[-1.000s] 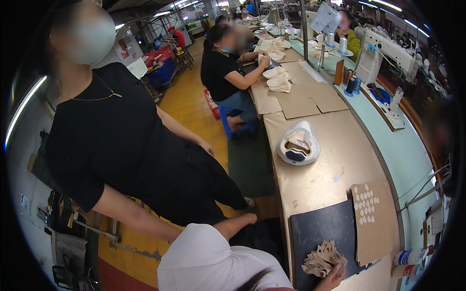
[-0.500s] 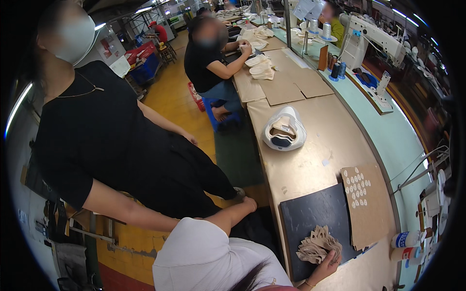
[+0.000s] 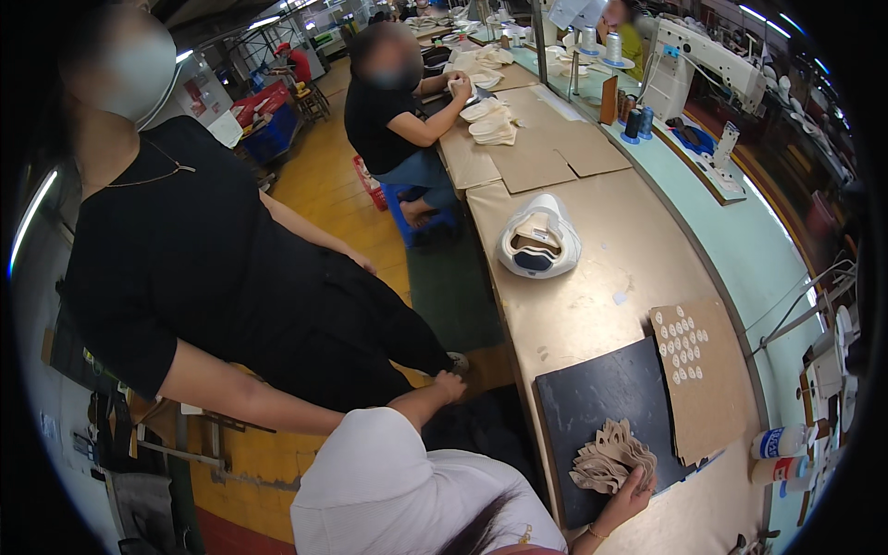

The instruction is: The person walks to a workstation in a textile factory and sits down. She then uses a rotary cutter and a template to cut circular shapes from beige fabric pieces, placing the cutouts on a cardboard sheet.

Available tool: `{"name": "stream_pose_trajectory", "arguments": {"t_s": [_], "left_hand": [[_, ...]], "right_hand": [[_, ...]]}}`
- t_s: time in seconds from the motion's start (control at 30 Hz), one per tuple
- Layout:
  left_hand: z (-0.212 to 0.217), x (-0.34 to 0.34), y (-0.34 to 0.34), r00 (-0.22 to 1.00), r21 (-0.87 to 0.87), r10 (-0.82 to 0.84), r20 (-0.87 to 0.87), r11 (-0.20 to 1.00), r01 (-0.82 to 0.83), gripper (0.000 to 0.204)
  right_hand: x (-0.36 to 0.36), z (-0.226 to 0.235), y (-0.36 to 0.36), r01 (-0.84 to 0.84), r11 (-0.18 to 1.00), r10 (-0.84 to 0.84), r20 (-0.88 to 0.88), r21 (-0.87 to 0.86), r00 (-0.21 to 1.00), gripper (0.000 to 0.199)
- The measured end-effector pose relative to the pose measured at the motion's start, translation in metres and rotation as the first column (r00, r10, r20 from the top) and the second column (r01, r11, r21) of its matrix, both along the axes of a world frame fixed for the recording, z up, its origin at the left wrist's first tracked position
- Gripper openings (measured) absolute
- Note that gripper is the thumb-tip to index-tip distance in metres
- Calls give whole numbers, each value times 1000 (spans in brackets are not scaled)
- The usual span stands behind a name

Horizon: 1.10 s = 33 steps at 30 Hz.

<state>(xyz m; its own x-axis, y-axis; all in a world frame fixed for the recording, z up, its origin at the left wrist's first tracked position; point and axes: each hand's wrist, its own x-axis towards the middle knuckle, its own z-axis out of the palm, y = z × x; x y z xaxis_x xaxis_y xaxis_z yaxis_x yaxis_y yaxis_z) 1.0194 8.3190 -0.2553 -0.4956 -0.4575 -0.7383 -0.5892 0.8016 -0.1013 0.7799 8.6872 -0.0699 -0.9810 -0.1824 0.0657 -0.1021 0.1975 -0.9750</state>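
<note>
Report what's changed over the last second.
The left hand has moved leftward, away from the table, since half a second ago; the seated co-worker's head has turned toward the camera; the view has shifted, so things sit higher and further left. The right hand keeps holding the tan pieces on the black mat; the white shoe stays put.

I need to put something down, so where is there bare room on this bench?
The tabletop is mostly bare between the white shoe and black mat, save a pale scrap; the mat's upper part is bare too. It's crowded at the mat's lower end, where the right hand holds beige pieces, and around the bottles.
</note>
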Motion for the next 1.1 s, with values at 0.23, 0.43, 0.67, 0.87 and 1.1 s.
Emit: {"name": "stream_pose_trajectory", "arguments": {"t_s": [0.23,0.43,0.67,0.87,1.1], "left_hand": [[-98,79,18,820,-1,206,533,970,-243,38],[-142,32,-11,551,123,-184,814,982,145,40],[-66,-17,12,762,42,-442,474,875,482,41],[-64,-2,-1,850,82,-288,441,956,282,43],[-72,-16,12,759,106,-407,508,904,414,44]], "right_hand": [[2,-3,-1,-11,998,12,-8,56,1000,41],[2,5,-2,14,1000,-14,19,-27,1000,39],[-3,-5,4,32,999,-31,-58,14,998,33],[0,-5,-4,-2,998,0,-32,-60,999,31],[1,-1,-3,20,999,-20,9,-35,1000,31]]}}
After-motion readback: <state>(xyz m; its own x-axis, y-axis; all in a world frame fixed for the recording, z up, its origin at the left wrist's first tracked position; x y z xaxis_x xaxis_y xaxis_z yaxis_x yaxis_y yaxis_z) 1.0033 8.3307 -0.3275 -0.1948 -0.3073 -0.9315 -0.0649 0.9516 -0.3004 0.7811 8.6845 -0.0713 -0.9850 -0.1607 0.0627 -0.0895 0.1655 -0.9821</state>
